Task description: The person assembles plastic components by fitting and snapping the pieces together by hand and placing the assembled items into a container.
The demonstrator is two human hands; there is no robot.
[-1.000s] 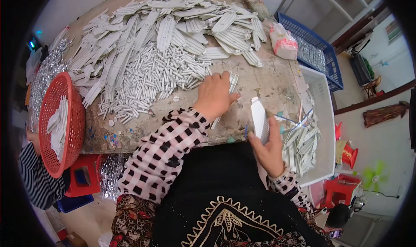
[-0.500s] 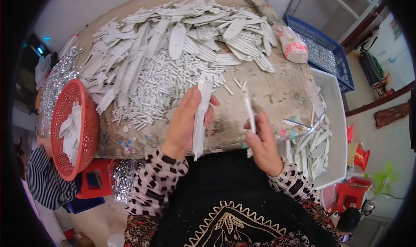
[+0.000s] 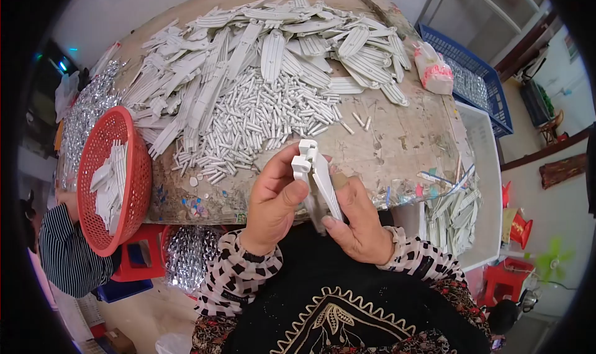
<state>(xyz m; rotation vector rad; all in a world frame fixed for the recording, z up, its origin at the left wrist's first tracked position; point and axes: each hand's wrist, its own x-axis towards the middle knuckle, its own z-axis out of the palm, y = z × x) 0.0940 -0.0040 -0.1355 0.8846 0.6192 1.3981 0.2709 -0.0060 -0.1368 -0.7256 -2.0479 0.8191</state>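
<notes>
Both hands meet in front of my body, just over the table's near edge. My left hand (image 3: 273, 199) is closed on a long white plastic piece (image 3: 302, 168), its thumb near the hinge-like end. My right hand (image 3: 357, 220) grips a second white ribbed piece (image 3: 326, 186) between thumb and fingers. The two pieces touch or nearly touch at their upper ends and spread apart lower down. Beyond my hands lies a heap of small white pins (image 3: 254, 118), with a pile of flat white ribbed pieces (image 3: 273, 53) behind it.
A red basket (image 3: 139, 186) with white pieces stands at the left, near a person in a striped sleeve (image 3: 68, 255). At the right are a white bin (image 3: 490, 217) of white pieces, a blue crate (image 3: 496, 99) and a white-and-pink bag (image 3: 434, 71) on the table (image 3: 397, 143).
My left hand picked up a white piece from the table and brought it towards my right hand's piece. Their ends have come together, and the view has shifted slightly.
</notes>
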